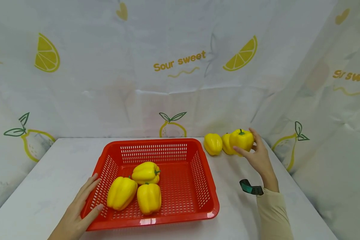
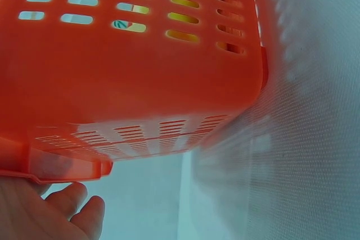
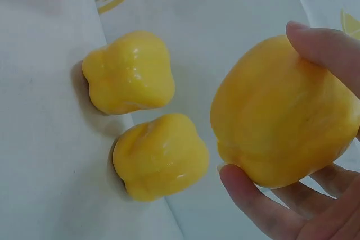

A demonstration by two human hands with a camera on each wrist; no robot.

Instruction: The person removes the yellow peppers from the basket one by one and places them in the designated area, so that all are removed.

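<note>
My right hand (image 1: 259, 158) grips a yellow bell pepper (image 1: 241, 138) with a green stem, thumb on one side and fingers on the other. In the right wrist view that pepper is held up beside two more yellow peppers (image 3: 132, 74) standing at the back of the table. My left hand (image 1: 78, 211) touches the left rim of a red plastic basket (image 1: 174, 218), fingers spread and fairly straight. The left wrist view shows its fingers (image 2: 90, 217) by the rim, outside the basket's slotted wall. Inside the basket, three yellow peppers (image 1: 149, 198) lie grouped on the left.
A white cloth-covered table (image 1: 33, 190) bears the basket. Behind and to the right hangs a pale curtain (image 1: 108, 100) with lemon prints and lettering. A dark and teal strap piece (image 1: 250, 187) sits at my right wrist, by the beige sleeve (image 1: 273, 213).
</note>
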